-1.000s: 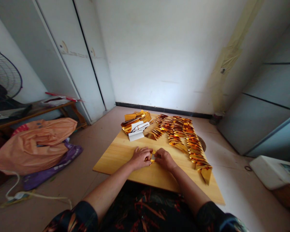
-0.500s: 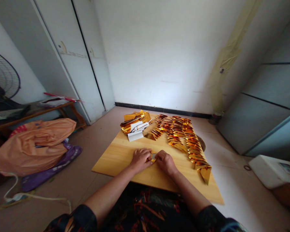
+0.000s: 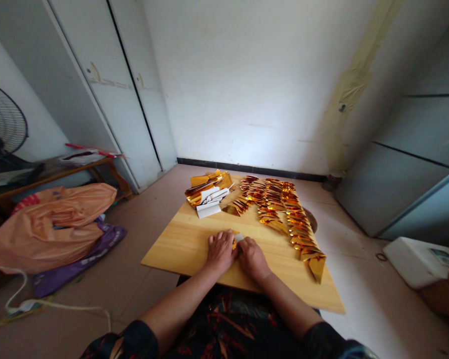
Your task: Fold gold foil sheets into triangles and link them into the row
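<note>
The person sits at the near edge of a wooden board, forearms running in from 6 o'clock. The left hand and right hand lie knuckles-up, side by side and touching at the thumbs, near the board's middle. Between them they pinch a small foil piece flat against the wood. Only a sliver of it shows, at 12 o'clock of the meeting thumbs: gold on the left hand's side, white on the right's. The rest is hidden under the fingers, so its shape cannot be told. The showing part seems to run across, from 9 to 3 o'clock, spanning the gap between the hands. Both hands touch it, and neither is clearly the nearer. At 11 o'clock from the hands, well apart at the board's far edge, sits a loose stack of gold and white sheets. From 12 round to 3 o'clock, rows of folded gold pieces overlap in a band down the board's right side. Off the board, at 9 o'clock on the floor, lies an orange bag.
</note>
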Demonstrator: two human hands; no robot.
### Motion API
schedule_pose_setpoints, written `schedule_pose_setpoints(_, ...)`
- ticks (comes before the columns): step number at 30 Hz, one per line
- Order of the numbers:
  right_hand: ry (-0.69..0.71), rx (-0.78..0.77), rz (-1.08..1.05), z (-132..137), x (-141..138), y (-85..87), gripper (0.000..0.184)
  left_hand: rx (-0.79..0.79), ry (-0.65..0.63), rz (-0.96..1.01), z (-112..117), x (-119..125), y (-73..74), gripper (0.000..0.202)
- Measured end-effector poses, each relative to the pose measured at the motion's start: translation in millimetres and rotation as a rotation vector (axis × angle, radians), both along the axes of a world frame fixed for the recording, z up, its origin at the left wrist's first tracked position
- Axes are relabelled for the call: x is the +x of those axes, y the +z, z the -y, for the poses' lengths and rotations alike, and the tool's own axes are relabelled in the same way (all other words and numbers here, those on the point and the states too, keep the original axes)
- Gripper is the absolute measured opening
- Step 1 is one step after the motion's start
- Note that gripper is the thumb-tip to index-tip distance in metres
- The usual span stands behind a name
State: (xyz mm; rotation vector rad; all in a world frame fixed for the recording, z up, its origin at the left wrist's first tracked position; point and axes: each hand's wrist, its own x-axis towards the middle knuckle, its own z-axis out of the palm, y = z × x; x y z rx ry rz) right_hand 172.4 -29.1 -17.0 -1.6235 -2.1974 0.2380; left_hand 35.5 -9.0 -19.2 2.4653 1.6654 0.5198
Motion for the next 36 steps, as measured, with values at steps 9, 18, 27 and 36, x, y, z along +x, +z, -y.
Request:
schedule_pose_setpoints(9,0.018,0.002,0.222,-1,-5,6.8,0.013,-0.087,-0.255,0.014,-32,-34,12.5,0.025)
schedule_pose_setpoints(18,0.191,0.139,0.44,-6,8,2.4,0.015,-0.036,-0.416,-0.078,-51,-44,31.8,0.045)
schedule_pose_setpoints(27,0.279,0.238,0.439,-15,36,5.2,0.015,0.13,-0.478,-0.076,-47,-36,20.6,0.027)
schedule_pose_setpoints(36,0.275,0.212,0.394,-25,47,3.1,0.017,0.206,-0.558,-0.123,-53,-30,7.0,0.018)
